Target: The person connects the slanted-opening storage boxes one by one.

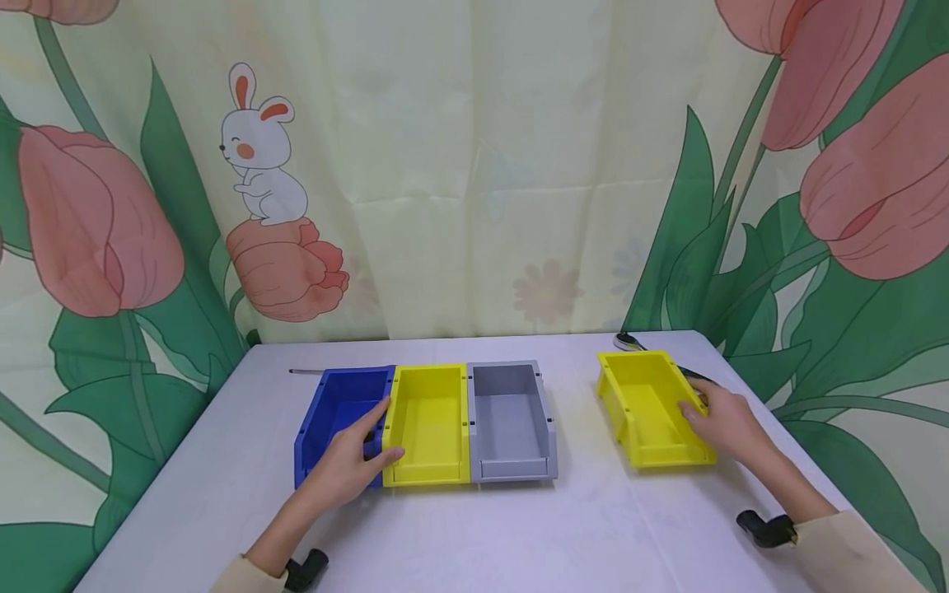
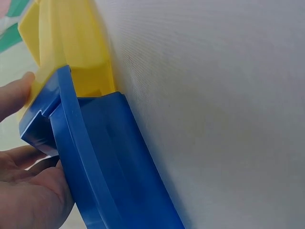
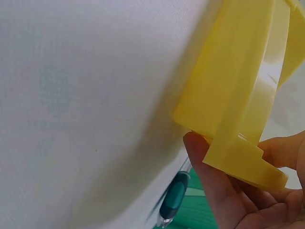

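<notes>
1. Head view: your left hand rests on the front corner of the blue open-topped plastic bin, fingers curled over the wall where it meets the middle yellow plastic bin; a grey plastic bin closes that touching row. Your right hand grips the right wall of the separate yellow plastic bin, well apart on the white tabletop. These bins look light, stiff and smooth, so a rim hold should do. There is open room between the row and the lone bin; the right tabletop edge is near.
2. Left wrist view: your fingers curl under the blue bin's rim, thumb on the yellow neighbour.
3. Right wrist view: your fingers clamp the yellow bin's stepped corner. A teal-handled tool lies just beside it.
</notes>
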The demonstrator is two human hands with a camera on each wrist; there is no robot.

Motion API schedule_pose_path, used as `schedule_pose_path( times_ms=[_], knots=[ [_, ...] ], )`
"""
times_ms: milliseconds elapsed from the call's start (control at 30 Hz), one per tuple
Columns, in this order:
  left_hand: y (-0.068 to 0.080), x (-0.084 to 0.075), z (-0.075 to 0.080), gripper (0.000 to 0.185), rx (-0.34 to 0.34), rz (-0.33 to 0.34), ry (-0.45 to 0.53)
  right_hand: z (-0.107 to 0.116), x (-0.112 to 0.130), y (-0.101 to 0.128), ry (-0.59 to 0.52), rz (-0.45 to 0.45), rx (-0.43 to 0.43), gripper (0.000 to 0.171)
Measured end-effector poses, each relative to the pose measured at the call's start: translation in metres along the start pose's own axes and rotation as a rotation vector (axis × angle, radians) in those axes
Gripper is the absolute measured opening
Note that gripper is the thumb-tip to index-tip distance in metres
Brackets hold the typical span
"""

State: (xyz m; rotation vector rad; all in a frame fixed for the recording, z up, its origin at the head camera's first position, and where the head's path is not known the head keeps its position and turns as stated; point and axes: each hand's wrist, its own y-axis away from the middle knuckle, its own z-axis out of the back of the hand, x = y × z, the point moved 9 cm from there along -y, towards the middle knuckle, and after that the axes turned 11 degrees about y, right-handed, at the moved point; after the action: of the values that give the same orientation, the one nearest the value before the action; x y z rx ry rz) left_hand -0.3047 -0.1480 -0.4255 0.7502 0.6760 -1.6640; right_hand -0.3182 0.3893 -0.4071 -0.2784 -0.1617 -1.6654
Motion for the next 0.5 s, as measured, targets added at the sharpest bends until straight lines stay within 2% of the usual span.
schedule_pose_path(
  times_ms=[500],
  knots=[
    [0.0002,-0.0002,-0.0008,0.085,-0.003,-0.006,0.003,0.0001,-0.0013,0.0008,-0.003,0.000,-0.018,0.055]
  ],
)
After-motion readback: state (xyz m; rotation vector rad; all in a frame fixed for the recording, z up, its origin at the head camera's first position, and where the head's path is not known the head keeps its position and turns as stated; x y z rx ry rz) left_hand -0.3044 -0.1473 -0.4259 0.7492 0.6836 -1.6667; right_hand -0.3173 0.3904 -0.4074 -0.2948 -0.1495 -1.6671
